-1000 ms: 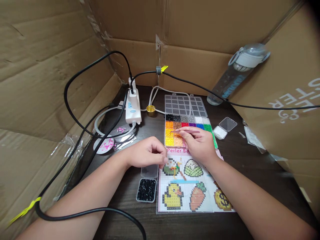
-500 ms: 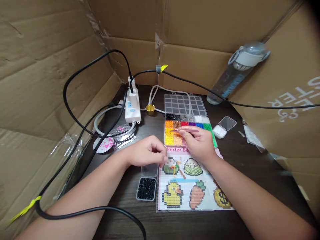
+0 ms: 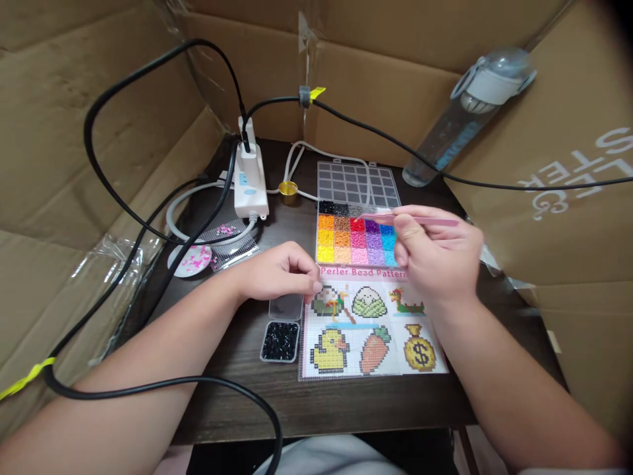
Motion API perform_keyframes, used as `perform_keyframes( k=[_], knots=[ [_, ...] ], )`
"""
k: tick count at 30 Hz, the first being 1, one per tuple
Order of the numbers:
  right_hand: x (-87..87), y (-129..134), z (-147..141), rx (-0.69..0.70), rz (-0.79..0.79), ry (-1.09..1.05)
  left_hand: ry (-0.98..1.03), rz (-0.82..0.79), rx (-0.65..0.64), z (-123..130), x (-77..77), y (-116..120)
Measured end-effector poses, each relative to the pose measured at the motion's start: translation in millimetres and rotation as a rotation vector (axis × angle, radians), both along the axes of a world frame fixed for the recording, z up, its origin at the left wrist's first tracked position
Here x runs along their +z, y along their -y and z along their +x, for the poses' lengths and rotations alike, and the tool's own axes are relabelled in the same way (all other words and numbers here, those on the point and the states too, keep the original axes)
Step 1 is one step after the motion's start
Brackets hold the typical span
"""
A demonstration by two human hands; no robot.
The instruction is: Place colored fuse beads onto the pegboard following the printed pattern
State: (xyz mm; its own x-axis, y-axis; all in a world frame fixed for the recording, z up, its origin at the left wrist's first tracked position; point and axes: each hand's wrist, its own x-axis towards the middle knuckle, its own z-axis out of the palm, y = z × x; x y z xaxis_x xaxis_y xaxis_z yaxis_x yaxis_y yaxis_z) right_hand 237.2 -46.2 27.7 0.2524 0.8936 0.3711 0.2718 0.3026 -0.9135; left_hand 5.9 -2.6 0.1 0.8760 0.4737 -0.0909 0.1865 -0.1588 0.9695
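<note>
My right hand (image 3: pixel 438 254) is closed around a pair of pink tweezers (image 3: pixel 430 220). Their tips point left, above the red beads of the bead box (image 3: pixel 341 265), whose compartments hold beads sorted by colour. Curled, with thumb and fingertips together, my left hand (image 3: pixel 279 272) rests by the left edge of the Perler bead pattern sheet (image 3: pixel 395 359). Whether anything is pinched there is too small to tell. Loose orange, green and brown beads (image 3: pixel 341 307) appear on the sheet's upper left picture. Below the left hand sits a small clear box of black beads (image 3: pixel 279 342).
A white power strip (image 3: pixel 250 188) with black cables (image 3: pixel 91 132) stands at the back left. Near it are a gold cup (image 3: pixel 287 192) and a round dish of pink beads (image 3: pixel 190 260). A water bottle (image 3: pixel 452 132) leans against the cardboard wall (image 3: pixel 558 138) at right.
My right hand has moved right and up with the tweezers, their tips going from the yellow-orange compartments to over the red. The left hand keeps its pose. The whole view has shifted.
</note>
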Motion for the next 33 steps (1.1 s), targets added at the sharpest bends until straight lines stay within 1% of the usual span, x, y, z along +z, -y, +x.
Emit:
perform_keyframes(
  k=[3, 5, 6, 8, 11, 14, 17, 20, 23, 28, 31, 33],
  knots=[
    [17.1, 13, 10, 0.038, -0.008, -0.022, 0.001, 0.009, -0.002, 0, -0.6, 0],
    [19.5, 22, 16, 0.099, -0.086, -0.015, -0.001, 0.014, -0.001, 0, -0.7, 0],
    [17.3, 26, 19, 0.133, -0.149, -0.008, -0.002, 0.014, 0.000, 0, -0.7, 0],
    [7.1, 32, 24, 0.188, -0.296, -0.002, -0.001, 0.010, 0.008, 0, -0.4, 0],
    [-14.0, 35, 29, 0.202, -0.409, -0.081, -0.002, 0.005, 0.014, 0, 0.5, 0],
    [-29.5, 32, 31, 0.234, -0.436, -0.196, -0.008, 0.008, 0.003, 0, 1.5, -1],
    [-35.4, 27, 33, 0.270, -0.458, -0.283, -0.013, 0.010, -0.006, 0, 1.5, -3],
    [-35.4, 23, 36, 0.342, -0.500, -0.302, -0.013, 0.006, 0.001, 0, 0.7, -4],
    [-32.6, 21, 41, 0.401, -0.506, -0.336, -0.005, 0.002, 0.001, 0, 0.6, -5],
    [-29.3, 19, 48, 0.357, -0.561, -0.470, 0.000, -0.003, -0.003, -1, 1.2, -6],
    [-30.4, 17, 51, 0.380, -0.547, -0.527, 0.005, 0.009, 0.003, -1, 0.3, -6],
    [-31.2, 16, 51, 0.399, -0.541, -0.527, 0.009, 0.016, 0.002, -1, -0.1, -7]
  ],
)
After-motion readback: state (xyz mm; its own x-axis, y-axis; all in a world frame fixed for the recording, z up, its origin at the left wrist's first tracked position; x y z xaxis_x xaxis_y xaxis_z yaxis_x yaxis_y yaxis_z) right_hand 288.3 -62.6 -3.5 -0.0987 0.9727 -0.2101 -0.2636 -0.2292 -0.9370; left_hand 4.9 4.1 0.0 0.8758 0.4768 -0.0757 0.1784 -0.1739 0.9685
